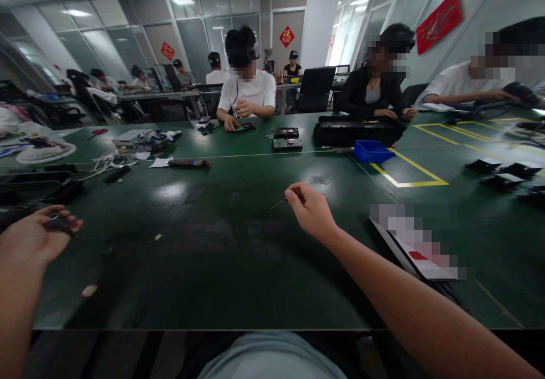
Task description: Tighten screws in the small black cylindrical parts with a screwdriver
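Observation:
My right hand (312, 211) is raised over the middle of the green table (204, 288). Its fingers are closed on a screwdriver (279, 203), whose thin shaft points left and down; a bit of red shows at the fingertips, and the rest of the handle is hidden. At the left edge, my left hand (40, 237) is turned palm up with curled fingers around a small dark object (59, 223). Blur keeps me from telling its kind. Behind that hand lie black plastic parts (38, 180).
Across the table are a blue bin (372, 151), a long black casing (357, 131), circuit-board parts (286, 139) and a dark pen-like tool (188, 163). A white box (411, 248) lies right, beyond my forearm. Black brackets (504, 176) sit far right. Several people work opposite.

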Available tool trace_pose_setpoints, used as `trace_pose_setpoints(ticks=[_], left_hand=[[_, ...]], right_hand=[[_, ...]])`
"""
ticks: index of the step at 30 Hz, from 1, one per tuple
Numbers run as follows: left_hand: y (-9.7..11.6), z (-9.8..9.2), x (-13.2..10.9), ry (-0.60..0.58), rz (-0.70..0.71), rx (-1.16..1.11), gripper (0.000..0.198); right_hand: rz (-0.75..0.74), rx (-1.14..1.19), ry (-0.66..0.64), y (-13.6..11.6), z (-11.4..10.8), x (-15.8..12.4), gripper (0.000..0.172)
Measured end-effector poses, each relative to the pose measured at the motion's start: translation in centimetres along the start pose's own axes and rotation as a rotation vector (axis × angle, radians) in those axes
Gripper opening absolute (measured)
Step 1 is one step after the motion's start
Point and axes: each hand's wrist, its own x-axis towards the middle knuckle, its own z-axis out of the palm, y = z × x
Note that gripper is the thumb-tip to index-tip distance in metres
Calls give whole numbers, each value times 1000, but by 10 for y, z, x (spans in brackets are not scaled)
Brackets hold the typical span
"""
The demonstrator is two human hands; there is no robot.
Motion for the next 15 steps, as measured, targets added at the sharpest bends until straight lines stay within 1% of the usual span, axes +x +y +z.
trace_pose_setpoints(ticks=[1, 2, 4, 6, 7, 9, 11, 15], left_hand=[[-5, 8, 1, -13, -42, -71, 16], [-9, 17, 0, -68, -62, -134, 19], [-12, 39, -13, -173, -62, -182, 23], [-11, 63, -35, -353, -93, -149, 30], [-10, 76, -48, -413, -99, -111, 30], [-10, 99, -74, -523, -46, -31, 29], [-13, 120, -99, -667, -13, 23, 30], [-21, 155, -146, -947, 65, 97, 27]], right_hand=[[1, 0, 0, 0, 0, 0, 19], [0, -1, 0, 0, 0, 0, 19], [0, 0, -1, 0, 0, 0, 19], [3, 2, -6, 0, -1, 0, 19], [5, 2, -9, 0, -1, 0, 19], [6, 1, -19, -1, -1, 0, 19], [6, 5, -33, -2, -1, 0, 20], [-8, 19, -61, -3, -1, -2, 18]])
